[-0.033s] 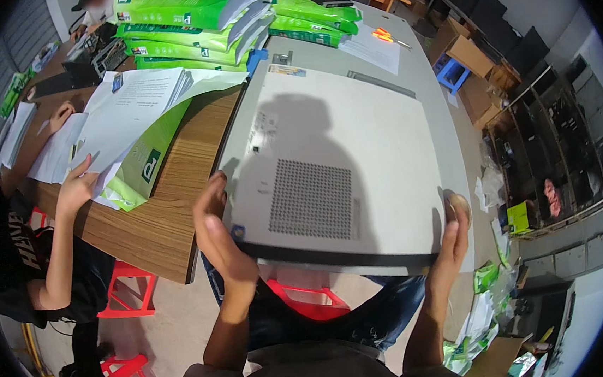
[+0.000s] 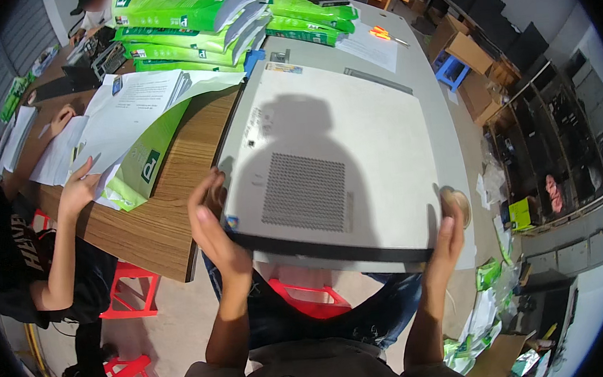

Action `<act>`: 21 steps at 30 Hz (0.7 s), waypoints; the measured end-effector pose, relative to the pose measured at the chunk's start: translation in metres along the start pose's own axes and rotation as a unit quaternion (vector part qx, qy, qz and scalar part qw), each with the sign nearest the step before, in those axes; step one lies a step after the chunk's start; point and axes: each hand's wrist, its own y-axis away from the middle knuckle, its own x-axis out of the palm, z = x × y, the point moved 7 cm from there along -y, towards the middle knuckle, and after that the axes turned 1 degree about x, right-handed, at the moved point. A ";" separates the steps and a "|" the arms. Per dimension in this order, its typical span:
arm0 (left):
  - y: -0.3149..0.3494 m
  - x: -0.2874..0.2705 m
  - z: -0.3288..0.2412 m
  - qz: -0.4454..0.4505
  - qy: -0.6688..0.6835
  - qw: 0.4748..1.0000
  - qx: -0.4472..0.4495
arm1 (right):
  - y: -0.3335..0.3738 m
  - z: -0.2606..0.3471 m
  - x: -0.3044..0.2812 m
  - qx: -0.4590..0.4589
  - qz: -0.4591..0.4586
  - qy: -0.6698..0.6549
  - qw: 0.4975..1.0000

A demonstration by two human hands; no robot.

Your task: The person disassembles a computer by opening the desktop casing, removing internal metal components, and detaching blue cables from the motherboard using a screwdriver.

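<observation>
A computer case lies flat before me, its pale metal side panel upward, with a square patch of vent holes and a black strip along the near edge. My left hand holds its near left corner, fingers curled at the side and partly hidden. At the near right corner my right hand grips the opposite side, its fingertips partly out of sight. A tan, round roll-like thing sits just behind the right hand. My shadow falls across the panel.
Green paper packs are stacked beyond the case. An orange-handled screwdriver lies on a white sheet at the far right. To the left, another person's hand rests by an opened pack of papers. A red stool stands below the table edge.
The computer case has shifted slightly left, and both my hands have moved with it. The other person's hands stay nearly where they were.
</observation>
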 end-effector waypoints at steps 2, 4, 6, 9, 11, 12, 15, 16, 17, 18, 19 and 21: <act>-0.011 -0.001 0.012 -0.006 0.002 1.000 -0.028 | 0.007 0.007 0.006 -0.008 0.041 0.019 0.999; -0.020 -0.003 0.019 -0.019 0.021 0.999 -0.037 | 0.012 0.008 0.011 -0.025 0.070 0.003 0.997; -0.019 -0.011 0.029 -0.027 0.037 0.997 -0.061 | 0.015 0.011 0.013 -0.055 0.094 -0.017 0.994; -0.007 -0.016 0.041 -0.045 0.051 0.993 -0.100 | 0.011 0.003 0.001 -0.005 0.111 -0.109 0.988; -0.004 -0.012 0.045 -0.063 0.134 0.977 -0.154 | 0.002 -0.009 -0.006 0.013 0.118 -0.194 0.974; -0.008 -0.011 0.049 -0.040 0.131 0.978 -0.157 | 0.001 -0.012 -0.007 0.004 0.110 -0.152 0.982; -0.013 -0.009 0.054 -0.060 0.191 0.963 -0.182 | 0.005 -0.013 -0.003 -0.009 0.116 -0.064 0.991; -0.015 -0.008 0.051 -0.083 0.184 0.957 -0.210 | 0.008 -0.008 -0.003 -0.015 0.097 -0.092 0.991; -0.019 -0.008 0.053 -0.086 0.182 0.957 -0.208 | 0.012 -0.006 -0.002 -0.016 0.100 -0.095 0.990; -0.025 -0.012 0.052 -0.089 0.130 0.974 -0.163 | 0.016 -0.004 -0.002 -0.015 0.107 -0.091 0.990; -0.033 -0.015 0.050 -0.090 0.078 0.986 -0.115 | 0.020 -0.002 -0.001 -0.017 0.112 -0.089 0.990; -0.046 -0.023 0.051 -0.102 0.039 0.990 -0.084 | 0.025 0.003 -0.003 -0.071 0.085 -0.100 0.989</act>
